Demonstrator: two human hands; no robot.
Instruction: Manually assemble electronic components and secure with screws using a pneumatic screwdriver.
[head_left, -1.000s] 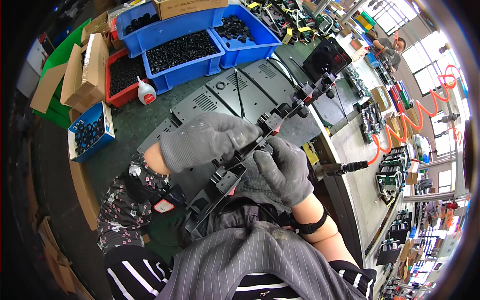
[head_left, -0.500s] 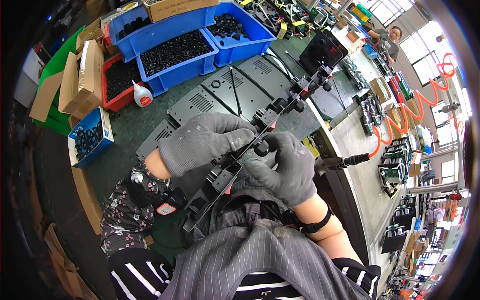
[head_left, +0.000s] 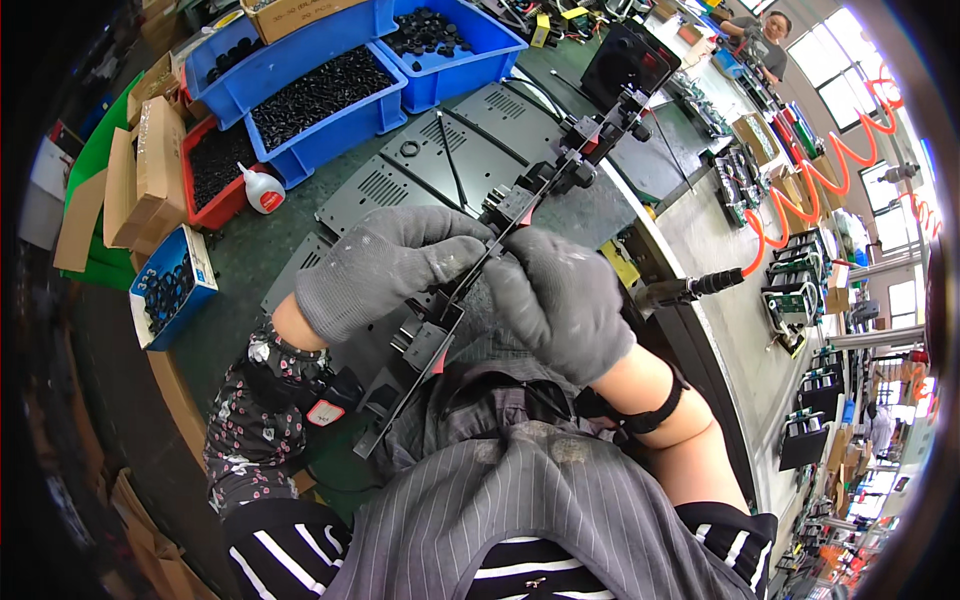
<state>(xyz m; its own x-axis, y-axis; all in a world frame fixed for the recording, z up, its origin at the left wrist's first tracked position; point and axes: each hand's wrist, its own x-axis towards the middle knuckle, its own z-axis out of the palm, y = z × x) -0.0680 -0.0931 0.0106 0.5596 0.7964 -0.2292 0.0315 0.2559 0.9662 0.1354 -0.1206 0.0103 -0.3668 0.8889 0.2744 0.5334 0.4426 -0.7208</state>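
Observation:
A long, narrow black panel (head_left: 428, 345) with several black sockets or switches along it runs slantwise in front of me. My left hand (head_left: 390, 265), in a grey glove, pinches the panel's edge near its middle from the left. My right hand (head_left: 565, 300), gloved alike, is closed against the opposite face, its fingers curled. Whatever those fingers grip is hidden under the glove. Black block-shaped parts (head_left: 510, 205) stick out of the panel beyond my hands, with a bit of red beside them.
Grey slotted metal plates (head_left: 380, 190) lie on the bench beyond. Blue bins (head_left: 330, 130) of small black parts, a red bin (head_left: 215, 170) and a white bottle (head_left: 262, 190) stand far left. At right are a pneumatic tool (head_left: 690, 288) on an orange coiled hose and a person (head_left: 760, 45) farther off.
My right hand has turned and closed over the panel, covering the round black knob that showed between its fingers. My left hand keeps its pinch. The whole view has shifted slightly.

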